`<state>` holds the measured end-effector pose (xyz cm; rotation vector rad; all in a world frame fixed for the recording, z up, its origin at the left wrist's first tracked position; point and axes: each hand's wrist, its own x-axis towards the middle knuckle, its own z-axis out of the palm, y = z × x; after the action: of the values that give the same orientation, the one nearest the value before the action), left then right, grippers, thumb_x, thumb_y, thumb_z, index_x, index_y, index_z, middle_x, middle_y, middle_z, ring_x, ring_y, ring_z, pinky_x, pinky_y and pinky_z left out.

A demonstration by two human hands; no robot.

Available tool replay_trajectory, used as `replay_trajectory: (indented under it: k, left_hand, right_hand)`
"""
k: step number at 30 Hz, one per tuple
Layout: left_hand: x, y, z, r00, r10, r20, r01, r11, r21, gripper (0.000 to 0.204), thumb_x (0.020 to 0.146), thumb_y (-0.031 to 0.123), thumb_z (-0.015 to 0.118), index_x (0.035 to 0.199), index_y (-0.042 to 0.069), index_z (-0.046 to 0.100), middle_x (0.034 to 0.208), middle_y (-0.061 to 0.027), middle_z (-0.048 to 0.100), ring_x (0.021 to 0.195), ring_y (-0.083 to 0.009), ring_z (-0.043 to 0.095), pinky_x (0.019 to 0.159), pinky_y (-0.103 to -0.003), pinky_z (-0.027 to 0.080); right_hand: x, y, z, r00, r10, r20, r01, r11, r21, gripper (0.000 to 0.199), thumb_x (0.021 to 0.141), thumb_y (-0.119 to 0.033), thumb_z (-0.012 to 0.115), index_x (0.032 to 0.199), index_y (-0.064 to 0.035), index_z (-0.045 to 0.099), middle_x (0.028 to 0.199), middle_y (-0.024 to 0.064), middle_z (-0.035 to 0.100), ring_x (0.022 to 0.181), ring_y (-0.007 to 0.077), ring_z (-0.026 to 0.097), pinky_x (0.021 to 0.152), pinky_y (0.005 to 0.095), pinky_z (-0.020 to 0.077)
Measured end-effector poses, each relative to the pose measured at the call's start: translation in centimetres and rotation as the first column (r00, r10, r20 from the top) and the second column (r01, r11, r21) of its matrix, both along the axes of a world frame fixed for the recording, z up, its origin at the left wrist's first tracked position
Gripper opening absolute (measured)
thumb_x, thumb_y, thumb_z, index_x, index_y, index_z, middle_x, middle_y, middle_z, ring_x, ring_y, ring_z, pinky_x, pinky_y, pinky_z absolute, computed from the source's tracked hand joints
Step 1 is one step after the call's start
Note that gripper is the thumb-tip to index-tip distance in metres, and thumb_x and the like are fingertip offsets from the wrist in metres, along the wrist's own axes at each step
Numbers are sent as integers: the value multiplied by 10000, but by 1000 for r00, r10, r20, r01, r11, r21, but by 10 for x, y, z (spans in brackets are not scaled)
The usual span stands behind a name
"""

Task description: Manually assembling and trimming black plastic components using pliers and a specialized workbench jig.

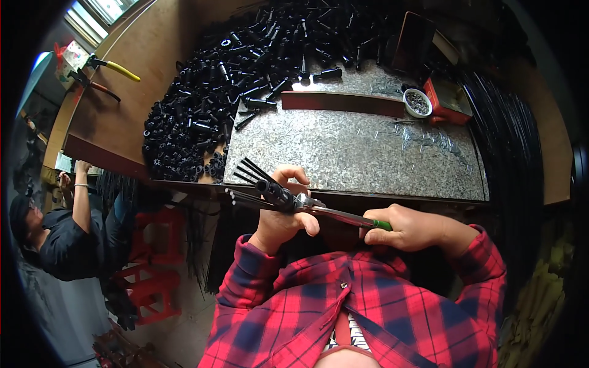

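Note:
My left hand [270,230] holds a black tubular plastic part [274,192] just off the worktop's front edge, its thumb and index finger curved apart around the part. Several thin black rods [248,170] fan out from the part toward the left. My right hand [412,228] is closed around the green-gripped handle of a pair of pliers [343,214]. The metal jaws of the pliers [302,202] meet the right end of the black part. Whether they bite on a pin there is too small to tell.
A speckled worktop [294,153] carries loose metal pins [429,141], a white bowl of small metal bits [418,103], and a dark red strip [343,104]. Black plastic parts [202,92] heap behind and left. Long black rods [503,116] hang right. Another person [67,233] sits left, near red stools [153,288].

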<state>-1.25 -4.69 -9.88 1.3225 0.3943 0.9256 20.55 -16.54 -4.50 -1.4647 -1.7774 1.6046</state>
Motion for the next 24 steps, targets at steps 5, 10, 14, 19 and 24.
replay_trajectory:
  k: [5, 10, 14, 19, 24]
  left_hand:
    - [-6, 3, -1, 997, -5, -74, 9, 999, 49, 875, 450, 550, 797, 1050, 52, 400, 567, 54, 417, 508, -36, 422, 476, -191, 309]
    - [-9, 4, 11, 996, 9, -87, -14, 999, -52, 917, 420, 571, 796, 1062, 49, 401, 591, 66, 440, 541, -7, 444, 483, -167, 303]
    - [-15, 10, 10, 960, -145, -239, 132, 989, -70, 940, 369, 603, 793, 1027, 42, 424, 755, 44, 476, 656, -16, 485, 564, -152, 389]
    - [-2, 6, 9, 983, -115, -143, 122, 992, 44, 895, 328, 573, 816, 957, 87, 405, 841, 30, 416, 704, -42, 455, 697, -216, 443]
    - [-1, 7, 9, 955, -248, -161, 243, 969, -53, 722, 510, 283, 937, 867, 139, 327, 636, 83, 333, 555, -26, 348, 586, -195, 351]
  right_hand:
    - [-11, -7, -12, 991, -114, 72, 102, 983, 149, 398, 854, -395, 644, 838, -15, 526, 690, 181, 602, 628, 369, 585, 568, 396, 454]
    - [-5, -12, 1, 885, -286, 366, 26, 818, 574, 413, 739, -350, 749, 862, -24, 527, 751, 132, 571, 666, 335, 595, 567, 394, 466]
    - [2, -15, 24, 758, -371, 536, -142, 708, 692, 466, 724, -403, 732, 879, -18, 520, 715, 116, 517, 619, 300, 574, 541, 381, 463]
    - [4, -17, 38, 675, -396, 623, -270, 653, 708, 489, 719, -414, 716, 927, -14, 527, 687, 99, 481, 593, 266, 554, 515, 369, 449]
    - [3, -22, 45, 471, -444, 762, -451, 621, 641, 414, 786, -382, 650, 932, -13, 530, 678, 83, 465, 580, 237, 542, 509, 350, 443]
